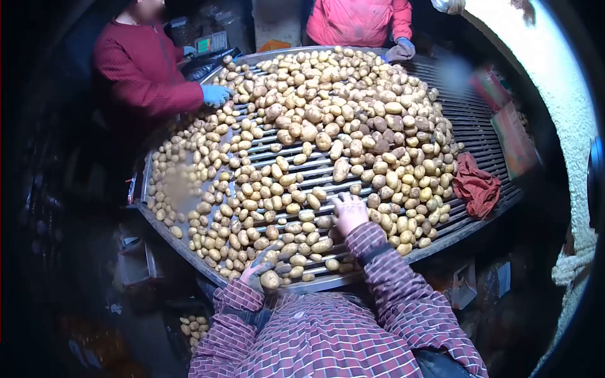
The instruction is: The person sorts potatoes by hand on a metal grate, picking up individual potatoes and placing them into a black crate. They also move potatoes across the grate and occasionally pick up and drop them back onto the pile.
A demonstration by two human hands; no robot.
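My left hand (255, 269), in a greyish glove, is at the near edge of the sorting table. It curls around a larger potato (270, 280), its fingers reaching over neighbouring potatoes and partly lost among them. Farther right and forward, my right hand (350, 213) rests with fingers apart on potatoes (324, 221) near the middle of the slatted surface (315, 179); what lies under its palm is hidden. Loose potatoes surround both hands, and a tall heap (378, 120) of them, some darker with soil, covers the far right part.
A person in a dark red jacket (142, 69) reaches in with a blue-gloved hand (216, 94) at the left. Another person in a pink jacket (356, 24) stands at the far side. A red cloth (477, 185) and a carton (513, 140) lie on the right slats.
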